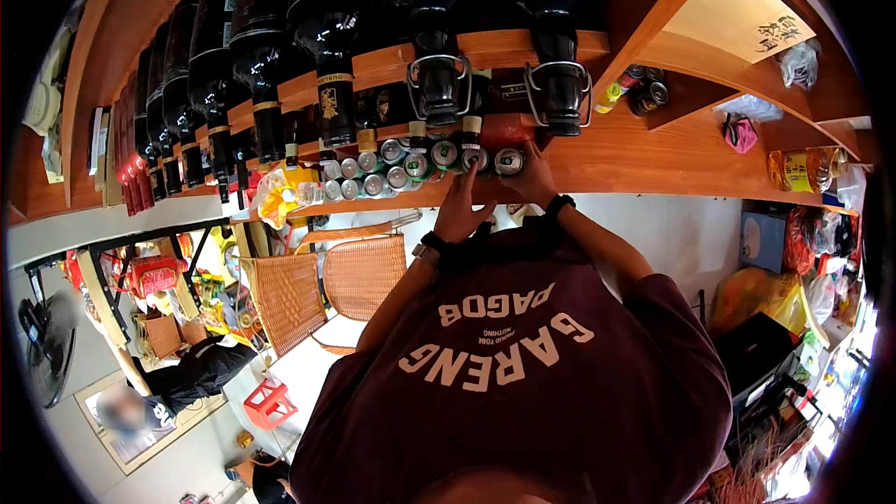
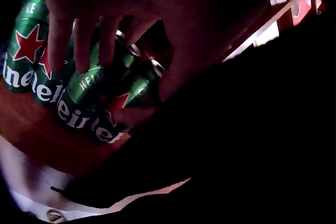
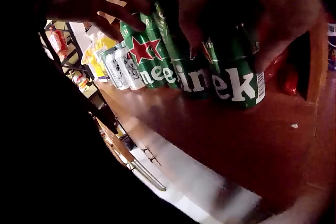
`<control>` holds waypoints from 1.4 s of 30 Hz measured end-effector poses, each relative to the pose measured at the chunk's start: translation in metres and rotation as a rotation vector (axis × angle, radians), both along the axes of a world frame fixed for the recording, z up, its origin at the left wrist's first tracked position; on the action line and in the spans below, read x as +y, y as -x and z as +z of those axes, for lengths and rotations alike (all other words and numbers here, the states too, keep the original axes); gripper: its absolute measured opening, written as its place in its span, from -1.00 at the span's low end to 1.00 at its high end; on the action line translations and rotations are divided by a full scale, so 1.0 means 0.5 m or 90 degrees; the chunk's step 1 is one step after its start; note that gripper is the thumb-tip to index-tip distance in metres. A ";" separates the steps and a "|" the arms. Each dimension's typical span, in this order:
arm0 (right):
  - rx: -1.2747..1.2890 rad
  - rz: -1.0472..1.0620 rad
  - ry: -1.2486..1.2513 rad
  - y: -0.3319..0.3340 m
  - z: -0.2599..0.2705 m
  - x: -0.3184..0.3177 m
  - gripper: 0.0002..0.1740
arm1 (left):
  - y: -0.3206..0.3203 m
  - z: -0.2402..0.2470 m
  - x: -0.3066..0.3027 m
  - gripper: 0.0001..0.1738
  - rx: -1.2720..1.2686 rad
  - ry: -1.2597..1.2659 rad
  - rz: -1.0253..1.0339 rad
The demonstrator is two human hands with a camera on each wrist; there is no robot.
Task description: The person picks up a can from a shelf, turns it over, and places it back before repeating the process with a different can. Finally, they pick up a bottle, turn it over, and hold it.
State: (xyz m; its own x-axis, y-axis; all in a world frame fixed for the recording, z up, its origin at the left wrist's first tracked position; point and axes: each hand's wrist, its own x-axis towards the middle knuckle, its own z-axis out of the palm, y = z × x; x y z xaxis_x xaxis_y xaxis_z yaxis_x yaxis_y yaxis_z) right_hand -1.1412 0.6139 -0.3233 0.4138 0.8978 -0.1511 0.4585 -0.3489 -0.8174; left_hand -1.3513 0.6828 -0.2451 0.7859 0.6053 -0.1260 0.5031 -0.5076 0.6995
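Note:
A row of green Heineken beer cans [image 1: 416,165] stands upright along the shelf's front edge. My right hand [image 1: 533,179] grips the can at the right end [image 3: 236,85], with fingers on both its sides. To its left, my left hand [image 1: 459,213] reaches over the neighbouring cans, fingers extended. In the left wrist view, the fingers [image 2: 84,45] of that hand hang spread in front of several cans [image 2: 26,50], partly covering their labels. The right wrist view shows the left hand [image 3: 100,1] above the row, its fingertips close to the can tops.
White cans [image 3: 119,69] continue the row leftward, near a yellow bag [image 1: 274,198]. Large dark bottles [image 1: 434,84] lie neck-forward on the rack above. The wooden shelf [image 1: 635,163] extends right. Below stand wicker chairs [image 1: 364,278]; another person [image 1: 196,378] is at the lower left.

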 end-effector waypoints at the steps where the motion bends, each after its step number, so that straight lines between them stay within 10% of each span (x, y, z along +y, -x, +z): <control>1: -0.059 -0.038 -0.053 0.011 0.007 -0.003 0.09 | 0.002 -0.003 0.001 0.11 0.001 -0.001 -0.008; 18: -0.178 -0.062 -0.151 0.025 -0.005 -0.006 -0.03 | 0.020 0.027 0.004 0.01 -0.040 0.026 -0.060; 27: 0.073 -0.157 -0.162 0.072 0.042 -0.069 -0.05 | 0.013 0.087 -0.020 -0.41 -0.004 -0.006 -0.415; 31: -0.096 -0.199 -0.190 0.129 0.033 -0.124 -0.17 | 0.006 0.099 -0.030 -0.58 -0.056 -0.075 -0.513; 42: 0.144 -0.411 -0.166 0.189 0.072 -0.298 -0.35 | 0.040 0.067 -0.149 -0.68 -0.035 0.362 -0.408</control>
State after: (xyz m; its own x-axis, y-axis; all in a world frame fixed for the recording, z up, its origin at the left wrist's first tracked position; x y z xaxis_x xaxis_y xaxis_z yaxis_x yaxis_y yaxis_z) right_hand -1.2357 0.4647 -0.2872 0.8565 0.5041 -0.1105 0.0371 -0.2738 -0.9611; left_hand -1.3715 0.6083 -0.2116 0.9684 -0.1013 -0.2278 0.1974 -0.2469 0.9487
